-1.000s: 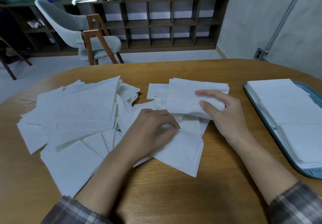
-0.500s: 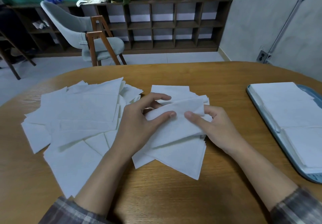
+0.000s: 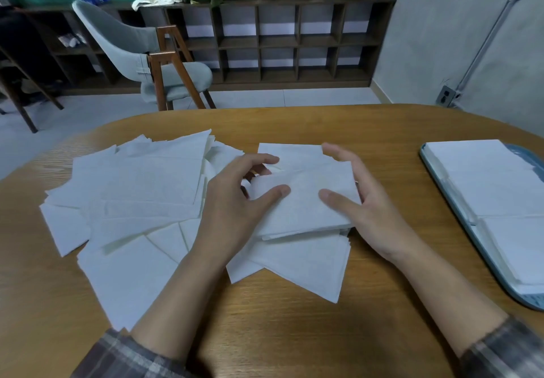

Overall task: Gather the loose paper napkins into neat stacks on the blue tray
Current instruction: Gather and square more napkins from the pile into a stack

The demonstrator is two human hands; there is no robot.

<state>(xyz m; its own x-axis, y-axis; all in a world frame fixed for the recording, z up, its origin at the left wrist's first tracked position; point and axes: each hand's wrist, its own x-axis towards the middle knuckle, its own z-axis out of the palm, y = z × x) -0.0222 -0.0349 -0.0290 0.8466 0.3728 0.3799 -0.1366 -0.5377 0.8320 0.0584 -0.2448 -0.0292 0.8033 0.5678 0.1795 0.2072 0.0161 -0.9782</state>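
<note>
While both hands square a small napkin bundle [image 3: 306, 204] on the counter [image 3: 294, 333], the gathering step is in hand: the left hand [image 3: 232, 207] pinches its left end, thumb on top, fingers curled; the right hand [image 3: 368, 207] presses its right edge with fingers straight, gripping nothing. Next, I judge, comes a carry to the blue tray [image 3: 527, 301] at right, which holds neat napkin stacks [image 3: 485, 183]; loose napkins [image 3: 141, 189] lie fanned leftward.

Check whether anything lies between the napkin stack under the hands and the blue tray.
Nothing visible does. Only bare table lies between the napkin stack and the blue tray to its right. The right hand rests at the stack's right edge.
</note>
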